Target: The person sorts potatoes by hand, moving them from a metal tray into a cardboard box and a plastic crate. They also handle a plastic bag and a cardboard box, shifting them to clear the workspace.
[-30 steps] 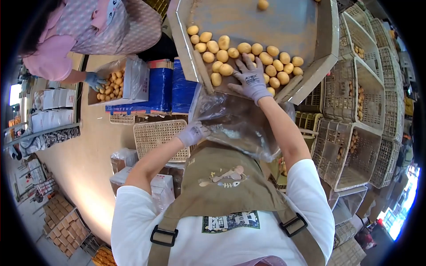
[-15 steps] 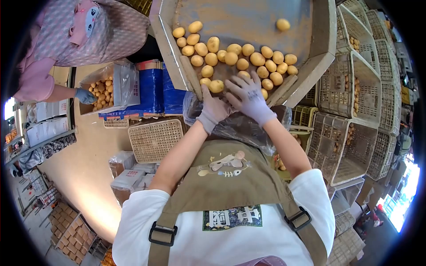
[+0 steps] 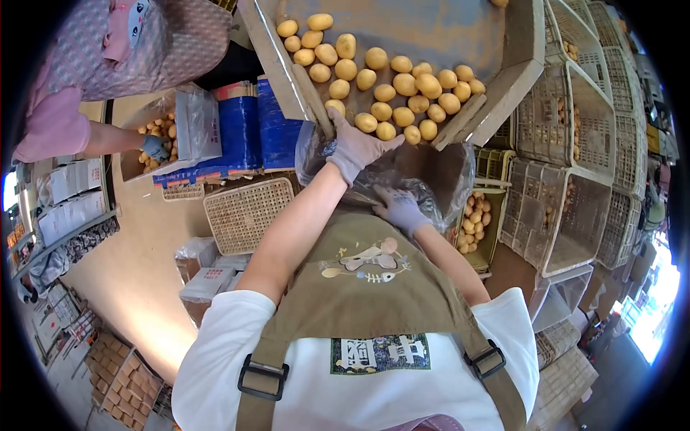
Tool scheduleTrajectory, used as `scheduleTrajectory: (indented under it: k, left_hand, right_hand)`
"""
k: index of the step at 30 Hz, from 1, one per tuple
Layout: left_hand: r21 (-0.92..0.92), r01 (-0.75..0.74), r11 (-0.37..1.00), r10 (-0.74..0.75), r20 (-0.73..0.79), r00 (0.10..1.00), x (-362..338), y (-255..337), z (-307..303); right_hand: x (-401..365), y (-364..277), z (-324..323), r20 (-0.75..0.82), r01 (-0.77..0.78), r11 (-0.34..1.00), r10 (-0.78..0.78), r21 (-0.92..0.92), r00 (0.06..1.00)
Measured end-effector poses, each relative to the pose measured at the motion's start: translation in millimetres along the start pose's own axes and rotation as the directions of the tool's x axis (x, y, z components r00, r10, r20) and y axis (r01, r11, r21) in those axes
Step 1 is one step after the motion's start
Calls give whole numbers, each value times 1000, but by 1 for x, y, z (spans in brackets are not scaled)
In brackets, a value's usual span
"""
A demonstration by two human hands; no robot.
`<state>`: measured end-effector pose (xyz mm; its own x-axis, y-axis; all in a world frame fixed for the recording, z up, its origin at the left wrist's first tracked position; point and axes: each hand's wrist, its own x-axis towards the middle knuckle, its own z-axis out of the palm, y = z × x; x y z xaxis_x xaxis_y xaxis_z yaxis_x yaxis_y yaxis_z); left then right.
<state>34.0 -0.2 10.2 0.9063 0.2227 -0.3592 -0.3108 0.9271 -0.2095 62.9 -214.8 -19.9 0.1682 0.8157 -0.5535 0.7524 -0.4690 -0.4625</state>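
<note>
Many small yellow, potato-like rounded pieces of produce point(image 3: 405, 85) lie at the low end of a metal-floored sorting chute point(image 3: 431, 32). My left hand point(image 3: 359, 147), in a pale glove, is at the chute's mouth with thumb and fingers spread. Its fingertips are by the left wooden strip point(image 3: 313, 104) and the lowest pieces. Below the mouth is a box point(image 3: 440, 169) with a clear plastic liner point(image 3: 424, 188). My right hand point(image 3: 404, 210), also gloved, rests against the liner near my apron, its fingers stretched out; some fingertips are hard to make out.
At left, another person's gloved hand point(image 3: 154, 147) reaches into a carton point(image 3: 198, 133) of the same produce. Stacked plastic crates point(image 3: 550, 215) stand close on the right. A yellowish crate point(image 3: 492, 241) with produce is beside my right arm. An upturned crate point(image 3: 248, 215) lies left of my arm.
My right hand has moved from among the produce down to the plastic liner. My left hand has shifted slightly up and right. Pieces have spread near the mouth; the lone upper piece shows higher up.
</note>
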Motion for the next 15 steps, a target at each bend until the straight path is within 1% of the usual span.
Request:
scheduleTrajectory:
  k: [2, 3, 5, 7, 9, 10, 12, 14, 15]
  left_hand:
    - [-17, 0, 1000, -2, -97, 995, -3, 0, 7]
    - [-5, -14, 1000, 13, -138, 990, -4, -2, 11]
    - [24, -7, 1000, 9, -103, 995, -4, 1, 7]
    - [60, -14, 998, 21, -107, 994, -4, 1, 1]
    - [-32, 41, 999, -43, -72, 996, -4, 6, -2]
    - [-80, 68, 994, -72, -53, 996, -3, 7, -5]
    - [35, 4, 999, -1, -86, 996, -4, 5, -8]
    - [82, -41, 996, 46, -62, 997, -5, 4, -4]
    - [19, -29, 999, 31, -76, 997, -7, 5, -2]
  right_hand:
    - [18, -4, 26, 119, 31, 993, -17, -116, 993]
    - [19, -11, 31, 110, 26, 992, -12, -125, 994]
    - [22, -23, 37, 87, 16, 990, -4, -142, 996]
    - [13, -22, 40, 115, 48, 989, -32, -138, 993]
    - [14, -12, 39, 141, 98, 985, -78, -142, 987]
    - [15, -14, 28, 164, 131, 986, -112, -107, 980]
    - [27, -21, 6, 278, -2, 992, 37, -126, 960]
    - [34, -18, 1, 250, -9, 994, 36, -110, 968]
    - [37, -15, -2, 238, -13, 995, 37, -104, 970]
